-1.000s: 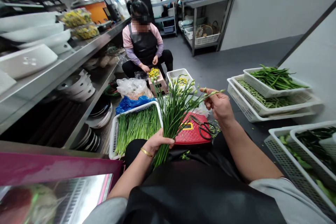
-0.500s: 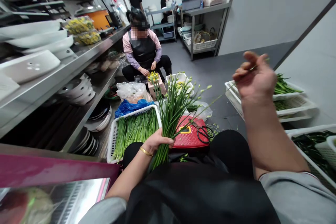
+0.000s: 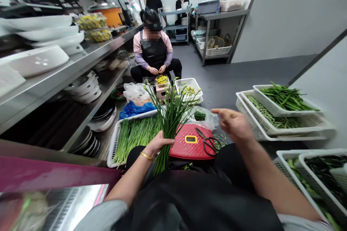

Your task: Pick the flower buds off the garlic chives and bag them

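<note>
My left hand (image 3: 158, 143), with a gold bangle at the wrist, is wrapped round a bunch of green flower-bud stems (image 3: 173, 115), held upright with the buds at the top. My right hand (image 3: 233, 122) is in the air to the right of the bunch, its index finger stretched out to the left and the others loosely curled; no item shows in it. Black-handled scissors (image 3: 210, 140) lie on a red quilted box (image 3: 180, 148) between my knees. Left of the bunch, a white basket (image 3: 111, 151) holds long green stems (image 3: 137, 133).
A person (image 3: 153, 48) sits opposite, both hands at a container of yellow flowers (image 3: 162, 80). Two more people are at the back. White baskets of green vegetables (image 3: 284, 97) stand on the right. A steel shelf (image 3: 103, 48) with dishes runs along the left.
My right hand has come down and left towards the bunch; the thin stem seen at its fingers before no longer shows. The bunch stays in my left hand. The view has shifted slightly.
</note>
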